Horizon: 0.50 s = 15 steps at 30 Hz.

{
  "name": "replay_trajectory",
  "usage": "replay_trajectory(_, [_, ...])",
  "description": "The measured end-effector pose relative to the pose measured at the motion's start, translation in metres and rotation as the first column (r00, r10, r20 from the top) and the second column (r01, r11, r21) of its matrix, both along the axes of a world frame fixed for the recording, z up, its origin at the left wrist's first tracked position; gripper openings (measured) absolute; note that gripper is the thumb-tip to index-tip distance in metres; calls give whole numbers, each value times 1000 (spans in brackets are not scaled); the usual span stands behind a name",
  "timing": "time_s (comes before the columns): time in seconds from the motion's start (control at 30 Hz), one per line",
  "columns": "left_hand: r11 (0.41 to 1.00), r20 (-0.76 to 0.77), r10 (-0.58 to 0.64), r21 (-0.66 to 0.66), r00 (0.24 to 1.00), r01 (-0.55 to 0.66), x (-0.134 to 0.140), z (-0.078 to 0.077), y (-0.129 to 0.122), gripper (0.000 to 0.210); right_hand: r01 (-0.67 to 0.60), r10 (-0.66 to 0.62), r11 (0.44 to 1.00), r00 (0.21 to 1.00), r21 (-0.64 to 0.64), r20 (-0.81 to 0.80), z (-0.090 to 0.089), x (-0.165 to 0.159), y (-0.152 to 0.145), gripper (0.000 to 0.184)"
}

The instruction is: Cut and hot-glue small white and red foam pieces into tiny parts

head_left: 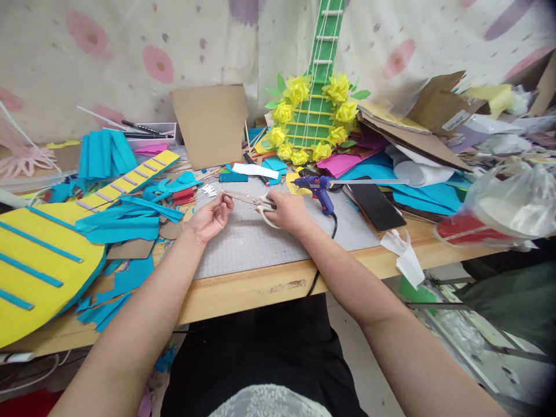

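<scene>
My right hand [290, 212] grips the handles of a pair of scissors [244, 198], whose blades point left. The tips reach the fingertips of my left hand [212, 218]. Thumb and forefinger of that hand are pinched together on something too small to make out. Just above it, several short white pieces [209, 190] lie on the grey cutting mat [243, 249]. Right of my right hand, a blue glue gun [319, 191] with a long clear glue stick rests on the mat. A white strip [255, 170] lies behind the scissors.
A yellow and blue guitar shape [47, 255] covers the table's left side. Behind the mat stand a cardboard sheet [211, 124] and a green guitar shape [320, 110] with yellow flowers. To the right are a phone [376, 204], piled paper and a plastic-wrapped cup [482, 226].
</scene>
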State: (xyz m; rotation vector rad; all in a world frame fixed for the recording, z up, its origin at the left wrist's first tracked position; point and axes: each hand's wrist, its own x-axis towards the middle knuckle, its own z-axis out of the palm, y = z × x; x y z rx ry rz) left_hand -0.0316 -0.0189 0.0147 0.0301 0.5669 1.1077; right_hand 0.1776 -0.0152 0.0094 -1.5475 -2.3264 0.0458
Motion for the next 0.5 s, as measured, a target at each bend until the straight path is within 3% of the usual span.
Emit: replay_trajectory(0.5, [999,20,33,-38,999,-32,0,-5,3,25,30,-29,999,999,-40,27,0,-3,2,21])
